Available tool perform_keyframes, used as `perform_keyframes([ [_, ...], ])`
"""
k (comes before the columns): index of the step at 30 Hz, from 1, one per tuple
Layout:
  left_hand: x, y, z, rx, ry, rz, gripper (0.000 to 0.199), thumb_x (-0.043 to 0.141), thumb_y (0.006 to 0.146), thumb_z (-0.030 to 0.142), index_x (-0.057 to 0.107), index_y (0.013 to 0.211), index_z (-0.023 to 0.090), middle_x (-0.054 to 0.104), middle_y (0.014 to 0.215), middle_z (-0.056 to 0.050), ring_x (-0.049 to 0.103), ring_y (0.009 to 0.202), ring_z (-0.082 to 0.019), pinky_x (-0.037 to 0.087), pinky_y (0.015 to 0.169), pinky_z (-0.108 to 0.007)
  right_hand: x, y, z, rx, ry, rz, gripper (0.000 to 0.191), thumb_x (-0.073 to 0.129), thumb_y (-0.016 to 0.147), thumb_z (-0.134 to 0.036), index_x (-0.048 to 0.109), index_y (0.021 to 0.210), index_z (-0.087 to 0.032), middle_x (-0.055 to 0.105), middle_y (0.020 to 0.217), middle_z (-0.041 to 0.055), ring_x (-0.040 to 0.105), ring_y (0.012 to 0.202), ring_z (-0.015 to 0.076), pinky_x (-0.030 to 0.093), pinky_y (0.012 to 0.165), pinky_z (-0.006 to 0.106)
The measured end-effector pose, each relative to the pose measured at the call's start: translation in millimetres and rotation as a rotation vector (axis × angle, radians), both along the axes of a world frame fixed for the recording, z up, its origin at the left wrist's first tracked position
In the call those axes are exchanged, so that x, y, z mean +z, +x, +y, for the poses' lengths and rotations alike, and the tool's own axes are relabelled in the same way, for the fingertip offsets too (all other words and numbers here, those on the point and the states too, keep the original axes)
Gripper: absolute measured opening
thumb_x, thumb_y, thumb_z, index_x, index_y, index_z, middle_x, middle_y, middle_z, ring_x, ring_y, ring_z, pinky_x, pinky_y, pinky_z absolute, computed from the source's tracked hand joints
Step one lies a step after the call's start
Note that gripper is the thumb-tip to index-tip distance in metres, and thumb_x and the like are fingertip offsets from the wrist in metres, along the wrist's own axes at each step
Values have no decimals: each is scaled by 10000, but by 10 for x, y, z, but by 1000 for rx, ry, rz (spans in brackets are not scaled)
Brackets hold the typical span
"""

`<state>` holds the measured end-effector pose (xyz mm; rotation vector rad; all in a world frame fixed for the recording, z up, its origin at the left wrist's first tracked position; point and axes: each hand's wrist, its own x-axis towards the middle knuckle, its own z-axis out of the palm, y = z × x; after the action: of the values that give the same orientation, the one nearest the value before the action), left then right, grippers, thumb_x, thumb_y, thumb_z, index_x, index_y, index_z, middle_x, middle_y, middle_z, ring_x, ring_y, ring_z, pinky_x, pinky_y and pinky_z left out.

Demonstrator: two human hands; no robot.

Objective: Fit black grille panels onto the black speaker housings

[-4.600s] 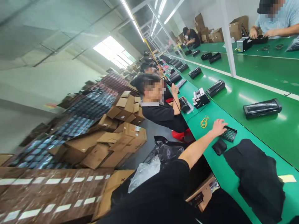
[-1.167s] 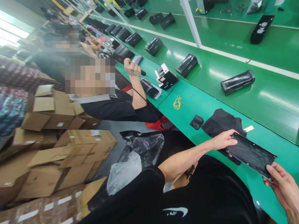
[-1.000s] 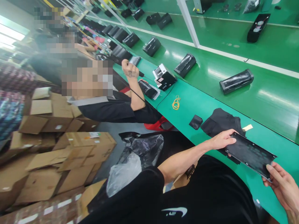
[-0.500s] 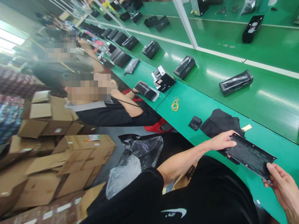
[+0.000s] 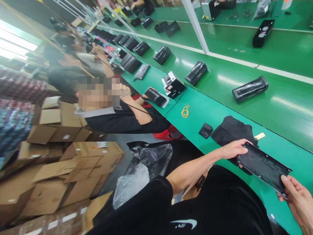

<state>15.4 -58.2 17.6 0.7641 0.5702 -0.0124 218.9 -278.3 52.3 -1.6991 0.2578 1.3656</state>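
Held at a slant over the green bench is a black rectangular panel (image 5: 264, 168) with small pale clips along its edges. At its upper left end, my left hand (image 5: 234, 150) is closed on it, thumb on the face. My right hand (image 5: 295, 195) grips the opposite corner between thumb and fingers. Just beyond my left hand lies a pile of thin black sheets (image 5: 232, 130), with a small black square stack (image 5: 205, 130) beside it. A pale strip (image 5: 259, 136) lies by the pile's right edge.
Black speakers (image 5: 250, 89) stand in a row along the green line (image 5: 281, 114). A yellow cord bundle (image 5: 185, 111) and a black-and-white box (image 5: 174, 88) lie farther along the bench. A co-worker (image 5: 117, 117) sits to the left, holding a speaker (image 5: 155, 97). Cardboard boxes (image 5: 95, 156) are piled on the floor.
The whole view has shifted slightly right and down. Both hands keep the same hold on the panel, which has barely moved.
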Motion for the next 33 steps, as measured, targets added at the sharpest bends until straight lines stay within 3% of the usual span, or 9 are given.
perform_keyframes([
  [8,16,7,17,-24,-6,-43,667,859,761,307,563,1348,200,718,873,-7,715,650,-157,593,618,-276,-93,27,-130,29,9,45,617,1010,585,-569,667,940,-199,626,715,8,522,556,144,486,466,272],
  [11,1,12,15,-35,-7,-29,688,861,731,283,568,1349,202,717,854,-4,692,614,-152,584,618,-288,-115,39,-142,37,-12,51,646,1024,517,-567,674,917,-199,630,701,19,518,546,157,493,459,290],
  [18,-60,20,-47,57,8,62,497,786,886,465,646,1280,197,696,888,-19,687,696,-146,570,689,-291,-99,34,-91,21,-20,48,677,1050,408,-486,677,900,-210,663,774,21,521,551,154,496,447,294],
  [23,-9,9,-47,30,68,74,499,785,887,498,658,1263,196,704,887,-18,646,633,-123,537,643,-265,-67,-4,-87,32,16,21,625,1030,487,-531,668,880,-207,572,662,-10,487,535,156,483,437,301],
  [27,74,8,-17,53,184,109,471,789,888,489,696,1221,170,720,918,-44,648,707,-129,500,653,-234,-31,-29,-67,-19,7,22,667,1043,458,-550,647,878,-215,459,602,-65,430,513,128,468,437,281],
  [33,97,14,-9,46,257,91,494,767,896,543,703,1222,178,710,943,-40,668,832,-151,510,766,-244,-6,-24,-85,-10,36,26,606,1000,593,-581,626,906,-221,532,670,-41,437,528,128,473,466,290],
])
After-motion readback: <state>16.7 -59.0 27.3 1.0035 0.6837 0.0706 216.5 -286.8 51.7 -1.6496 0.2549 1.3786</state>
